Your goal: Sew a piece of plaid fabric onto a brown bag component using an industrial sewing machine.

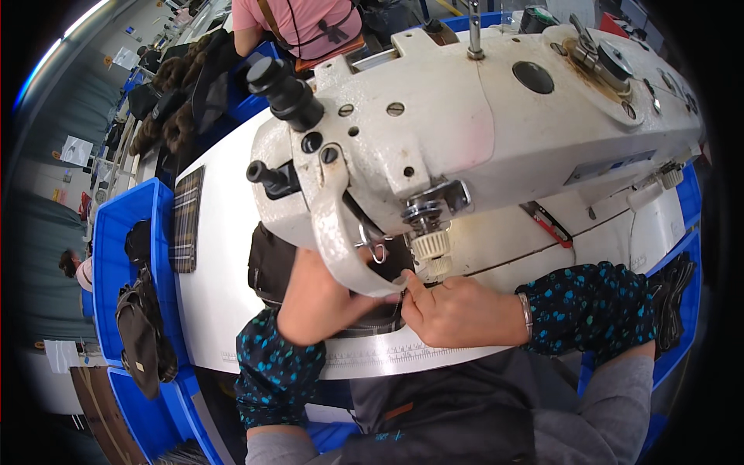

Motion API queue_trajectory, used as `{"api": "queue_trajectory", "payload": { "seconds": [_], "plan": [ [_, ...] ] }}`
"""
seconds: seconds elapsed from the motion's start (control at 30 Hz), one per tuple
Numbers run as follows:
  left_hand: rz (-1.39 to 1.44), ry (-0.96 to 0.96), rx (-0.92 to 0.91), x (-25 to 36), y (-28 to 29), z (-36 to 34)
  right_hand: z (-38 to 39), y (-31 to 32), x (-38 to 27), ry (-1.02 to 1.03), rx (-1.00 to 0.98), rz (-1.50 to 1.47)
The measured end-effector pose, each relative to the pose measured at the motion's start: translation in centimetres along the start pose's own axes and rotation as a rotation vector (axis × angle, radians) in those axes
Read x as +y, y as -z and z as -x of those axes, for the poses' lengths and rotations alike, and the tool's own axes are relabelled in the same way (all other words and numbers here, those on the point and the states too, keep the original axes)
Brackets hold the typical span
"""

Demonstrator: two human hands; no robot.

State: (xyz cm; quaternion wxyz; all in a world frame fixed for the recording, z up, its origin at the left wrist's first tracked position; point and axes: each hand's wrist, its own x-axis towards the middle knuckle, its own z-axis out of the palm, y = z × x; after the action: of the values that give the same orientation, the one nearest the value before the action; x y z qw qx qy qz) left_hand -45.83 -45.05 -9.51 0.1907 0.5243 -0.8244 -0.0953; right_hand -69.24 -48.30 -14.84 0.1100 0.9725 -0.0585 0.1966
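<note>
One left hand (319,301) angled inward over dark fabric (269,267), right hand (461,311) curled, cannot tell either grip

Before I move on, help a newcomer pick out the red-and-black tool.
Find the white sewing machine. Below its arm, right of the ribbed cream knobs, the slim red-and-black tool lies on the white worktop. Its red body distinguishes it from those knobs.

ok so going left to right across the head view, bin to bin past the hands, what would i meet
Blue bin with dark items → plaid fabric piece → left hand → right hand → red-and-black cutter → blue bin with dark fabric
</note>
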Motion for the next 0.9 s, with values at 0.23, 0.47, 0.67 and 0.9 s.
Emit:
{"api": "queue_trajectory", "payload": {
  "seconds": [0.23, 0.47, 0.67, 0.9],
  "plan": [
    [-0.03, -0.006, -0.435, 3.0, 0.4, 2.1, 0.1, 0.8, 0.3, -0.081, -0.012, -0.056],
    [-0.064, 0.013, -0.294, 2.8, -1.0, 2.6, 0.0, 2.0, -0.9, -0.107, -0.134, 0.165],
    [0.129, 0.273, -0.102, 1.1, -0.4, 1.5, -0.2, 1.4, -0.5, -0.092, 0.089, 0.015],
    [0.471, 0.465, -0.038, 0.7, 1.1, 1.5, 0.3, -0.1, -0.9, -0.053, 0.09, -0.067]
  ]
}}
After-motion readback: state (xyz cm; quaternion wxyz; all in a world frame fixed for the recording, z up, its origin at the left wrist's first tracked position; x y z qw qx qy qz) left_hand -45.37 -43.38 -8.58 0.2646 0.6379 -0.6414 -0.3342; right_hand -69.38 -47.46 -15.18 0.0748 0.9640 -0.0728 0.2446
